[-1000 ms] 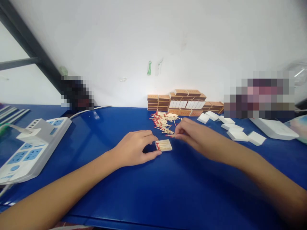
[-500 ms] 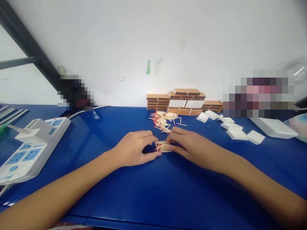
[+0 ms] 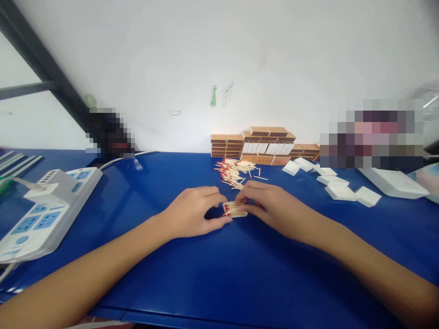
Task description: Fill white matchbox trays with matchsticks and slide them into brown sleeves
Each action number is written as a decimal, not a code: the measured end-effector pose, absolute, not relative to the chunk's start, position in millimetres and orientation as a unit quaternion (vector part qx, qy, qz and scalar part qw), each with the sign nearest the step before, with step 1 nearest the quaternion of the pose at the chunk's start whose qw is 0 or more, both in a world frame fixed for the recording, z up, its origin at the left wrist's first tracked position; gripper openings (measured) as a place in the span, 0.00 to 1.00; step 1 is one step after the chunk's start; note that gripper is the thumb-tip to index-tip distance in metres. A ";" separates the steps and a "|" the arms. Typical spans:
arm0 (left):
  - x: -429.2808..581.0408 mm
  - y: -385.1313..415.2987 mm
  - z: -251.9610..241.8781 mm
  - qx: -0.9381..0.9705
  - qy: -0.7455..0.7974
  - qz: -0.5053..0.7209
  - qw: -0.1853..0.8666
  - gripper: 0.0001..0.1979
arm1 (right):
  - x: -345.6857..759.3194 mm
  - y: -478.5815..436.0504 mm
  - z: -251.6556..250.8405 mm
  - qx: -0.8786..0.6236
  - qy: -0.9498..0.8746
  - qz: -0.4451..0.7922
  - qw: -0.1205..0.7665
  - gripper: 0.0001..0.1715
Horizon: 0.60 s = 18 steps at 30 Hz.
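A small open matchbox tray (image 3: 233, 209) with red-tipped matches in it lies on the blue table (image 3: 212, 269). My left hand (image 3: 193, 211) is curled round the tray's left end, thumb and fingers pinching it. From the right, my right hand (image 3: 268, 206) has its fingertips pressed together on the tray and the matches. A loose heap of red-tipped matches (image 3: 233, 172) lies just behind both hands.
Stacked brown matchboxes (image 3: 264, 146) stand against the white wall. Several white inner trays (image 3: 338, 187) lie at the right. A white and blue power strip (image 3: 44, 210) with a plug and cable sits at the left. A white flat box (image 3: 394, 183) lies far right.
My right hand came back from the match heap to the tray and now rests its fingertips on it. My left hand stayed on the tray's left end.
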<state>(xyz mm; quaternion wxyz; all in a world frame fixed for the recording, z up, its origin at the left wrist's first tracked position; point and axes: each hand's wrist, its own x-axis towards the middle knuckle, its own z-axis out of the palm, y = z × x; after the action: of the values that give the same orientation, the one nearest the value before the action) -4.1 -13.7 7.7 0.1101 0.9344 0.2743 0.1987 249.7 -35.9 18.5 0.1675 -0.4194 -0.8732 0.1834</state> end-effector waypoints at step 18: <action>-3.1 -14.4 7.3 0.938 0.271 0.188 0.104 0.14 | 239.7 -44.8 18.3 -0.415 -0.878 0.165 0.171 0.09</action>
<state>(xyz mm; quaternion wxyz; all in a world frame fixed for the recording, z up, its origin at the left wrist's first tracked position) -3.1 -14.4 7.3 0.1045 0.9383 0.2711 0.1876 239.7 -44.8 18.3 0.1714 -0.4152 -0.8781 0.1651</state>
